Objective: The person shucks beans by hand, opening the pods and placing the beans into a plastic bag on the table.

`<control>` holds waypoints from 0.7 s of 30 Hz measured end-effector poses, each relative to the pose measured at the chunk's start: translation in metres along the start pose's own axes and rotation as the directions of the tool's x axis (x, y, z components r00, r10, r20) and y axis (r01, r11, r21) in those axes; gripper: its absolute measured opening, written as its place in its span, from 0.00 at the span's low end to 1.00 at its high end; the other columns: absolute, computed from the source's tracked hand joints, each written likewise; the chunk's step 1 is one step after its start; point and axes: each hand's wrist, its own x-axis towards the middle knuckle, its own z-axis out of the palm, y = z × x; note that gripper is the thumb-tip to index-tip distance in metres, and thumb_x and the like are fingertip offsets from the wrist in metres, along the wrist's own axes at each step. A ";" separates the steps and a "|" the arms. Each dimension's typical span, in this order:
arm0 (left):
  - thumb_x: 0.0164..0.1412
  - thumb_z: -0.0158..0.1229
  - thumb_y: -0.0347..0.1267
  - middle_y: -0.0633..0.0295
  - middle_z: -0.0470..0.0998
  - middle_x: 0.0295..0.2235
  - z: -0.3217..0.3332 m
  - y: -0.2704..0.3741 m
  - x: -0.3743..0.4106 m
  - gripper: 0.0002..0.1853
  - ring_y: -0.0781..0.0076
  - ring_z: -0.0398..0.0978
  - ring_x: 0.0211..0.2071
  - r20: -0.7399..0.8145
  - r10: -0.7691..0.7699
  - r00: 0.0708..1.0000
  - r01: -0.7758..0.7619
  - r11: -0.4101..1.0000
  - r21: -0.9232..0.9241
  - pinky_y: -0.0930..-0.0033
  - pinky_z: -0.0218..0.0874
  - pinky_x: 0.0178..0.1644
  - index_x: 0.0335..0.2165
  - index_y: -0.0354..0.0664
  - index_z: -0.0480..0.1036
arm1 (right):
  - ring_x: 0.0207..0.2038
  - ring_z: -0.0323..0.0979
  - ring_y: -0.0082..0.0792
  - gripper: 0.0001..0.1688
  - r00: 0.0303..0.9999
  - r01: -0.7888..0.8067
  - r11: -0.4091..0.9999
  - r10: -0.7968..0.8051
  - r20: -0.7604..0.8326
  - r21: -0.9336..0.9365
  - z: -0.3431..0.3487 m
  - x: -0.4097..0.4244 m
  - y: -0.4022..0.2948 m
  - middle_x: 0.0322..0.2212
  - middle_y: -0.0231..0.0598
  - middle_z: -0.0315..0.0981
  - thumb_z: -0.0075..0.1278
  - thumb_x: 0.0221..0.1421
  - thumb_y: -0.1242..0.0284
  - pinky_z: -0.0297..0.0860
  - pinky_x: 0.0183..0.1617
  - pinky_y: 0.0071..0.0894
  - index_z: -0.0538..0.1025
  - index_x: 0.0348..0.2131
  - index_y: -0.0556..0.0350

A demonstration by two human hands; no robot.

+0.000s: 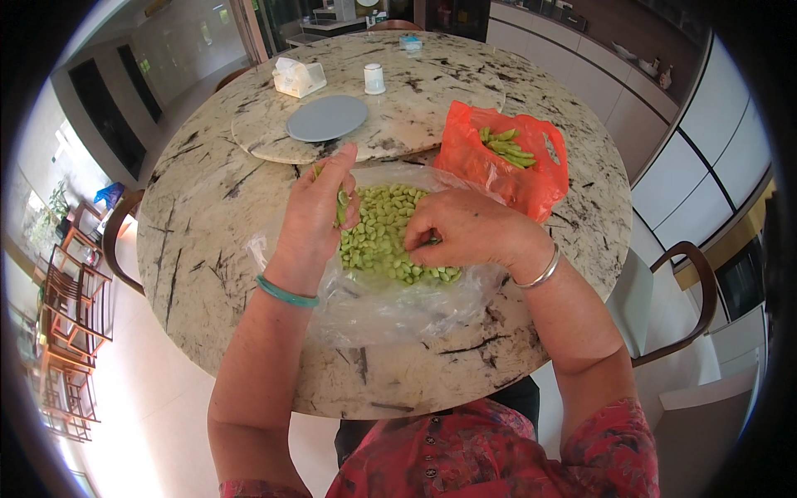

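Note:
My left hand (327, 208), with a green bangle at its wrist, grips a green bean pod (341, 208) that shows between the fingers. Shelled green beans (383, 215) lie in a heap on a clear plastic bag (398, 317). Over the right side of this heap is my right hand (467, 230), fingers curled in and a silver bangle at the wrist. Whether anything is pinched in those fingers is hidden. Whole bean pods (514, 148) fill part of a red plastic bag (498, 180) beyond my right hand.
The round stone table (205, 243) carries a raised round turntable (398, 121). On it are a grey plate (327, 118), a tissue pack (299, 78), a white cup-shaped container (374, 79) and a blue box (410, 43). Chairs (672, 299) stand at both sides.

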 end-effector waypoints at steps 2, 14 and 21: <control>0.57 0.60 0.42 0.68 0.64 0.18 -0.001 0.002 0.000 0.17 0.78 0.61 0.14 0.002 -0.013 1.000 0.013 1.000 -0.010 0.76 0.48 0.16 0.24 0.45 0.64 | 0.29 0.73 0.32 0.12 0.997 -0.025 0.996 0.031 -0.064 0.081 0.003 0.002 0.006 0.25 0.36 0.74 0.59 0.47 0.68 0.68 0.35 0.31 0.78 0.32 0.56; 0.56 0.59 0.32 0.71 0.70 0.19 0.006 -0.012 -0.003 0.09 0.85 0.63 0.16 0.130 0.031 0.991 -0.084 0.899 0.429 0.80 0.52 0.18 0.34 0.37 0.75 | 0.33 0.72 0.19 0.14 0.911 0.001 0.636 0.318 -0.263 0.772 0.006 0.017 0.018 0.31 0.31 0.76 0.58 0.52 0.76 0.71 0.36 0.19 0.76 0.40 0.61; 0.55 0.60 0.31 0.70 0.74 0.22 0.007 -0.012 -0.004 0.09 0.88 0.65 0.19 0.114 0.105 0.988 -0.151 0.831 0.535 0.82 0.53 0.20 0.32 0.36 0.76 | 0.34 0.73 0.20 0.15 0.924 0.111 0.663 0.206 -0.323 0.740 0.015 0.021 0.020 0.31 0.31 0.76 0.59 0.49 0.79 0.72 0.39 0.21 0.77 0.39 0.62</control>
